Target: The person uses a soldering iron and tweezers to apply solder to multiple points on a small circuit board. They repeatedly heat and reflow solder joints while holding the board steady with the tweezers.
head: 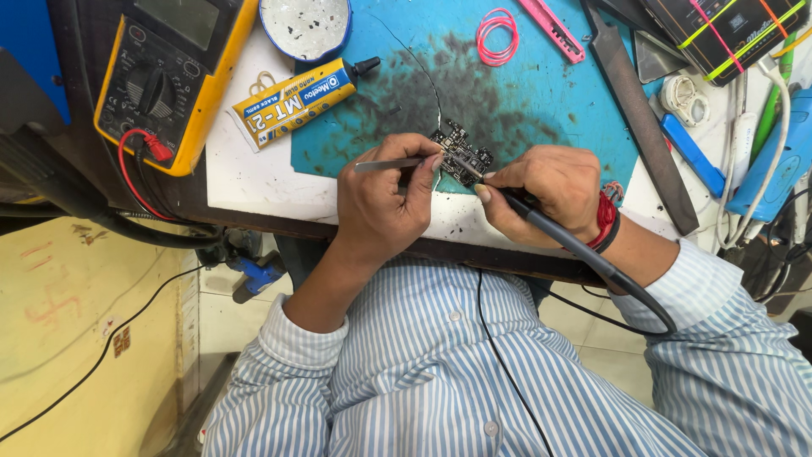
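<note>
A small black circuit board [462, 154] lies on a stained blue mat [524, 93] near the bench's front edge. My left hand [385, 199] pinches metal tweezers [385, 165] whose tips reach the board's left side. My right hand [541, 193] grips a black soldering iron [541, 218] like a pen, its tip touching the board. The iron's black cable [630, 288] runs back over my right wrist, which wears red and black bands.
A yellow multimeter [169, 72] with a red lead sits far left, next to a yellow glue tube [292, 100] and a white round dish [304, 25]. A pink rubber band [496, 35], a pink knife, a flat file [643, 118] and blue tools lie to the right.
</note>
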Motion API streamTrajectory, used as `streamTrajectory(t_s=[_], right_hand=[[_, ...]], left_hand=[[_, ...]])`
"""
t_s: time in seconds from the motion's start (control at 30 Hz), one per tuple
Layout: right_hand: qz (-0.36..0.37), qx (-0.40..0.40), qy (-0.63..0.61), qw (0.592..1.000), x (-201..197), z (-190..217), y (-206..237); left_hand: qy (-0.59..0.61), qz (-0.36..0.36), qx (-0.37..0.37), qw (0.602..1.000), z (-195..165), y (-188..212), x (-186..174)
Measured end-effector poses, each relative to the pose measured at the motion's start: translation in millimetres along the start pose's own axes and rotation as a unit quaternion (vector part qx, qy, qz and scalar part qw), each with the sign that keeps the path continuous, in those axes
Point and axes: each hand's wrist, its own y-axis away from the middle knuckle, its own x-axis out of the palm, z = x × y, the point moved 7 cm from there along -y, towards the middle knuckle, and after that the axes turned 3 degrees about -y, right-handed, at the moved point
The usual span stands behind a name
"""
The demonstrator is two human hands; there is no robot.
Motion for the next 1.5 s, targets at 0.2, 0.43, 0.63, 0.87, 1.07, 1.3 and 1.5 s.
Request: streamTrajectory(t_s=[0.2,0.43,0.63,0.87,1.07,1.3,1.5], right_hand=[[0.001,0.002,0.001,1.000,0.4,-0.2,-0.2],[0.001,0.000,0.000,1.000,0.6,0.2,-0.5],[0.001,0.003,-0.002,1.000,0.6,0.5,-0.6],[-0.002,0.005,-0.001,1.000,0.6,0.8,-1.0],[-0.001,0.007,-0.003,1.000,0.9,1.5,-1.6],[0.003,0.007,0.000,1.000,0.3,2.4,-2.2],[0.002,0.004,0.007,1.000,-0.2,3.0,-2.3]], left_hand=[[0.001,-0.001,0.002,1.000,-0.7,-0.5,-0.3],[0.001,0.000,-0.001,1.000,-0.7,-0.5,-0.6],[0.004,-0.001,-0.004,1.000,-0.9,-0.1,-0.8],[-0.002,-0.005,0.005,1.000,-2.4,0.1,-2.0],[0.005,0.003,-0.004,1.000,-0.6,0.0,-1.3],[0.004,-0.002,0.002,1.000,-1.1,0.2,-1.8],[-0.004,-0.003,0.000,1.000,-0.9,0.7,-2.2]])
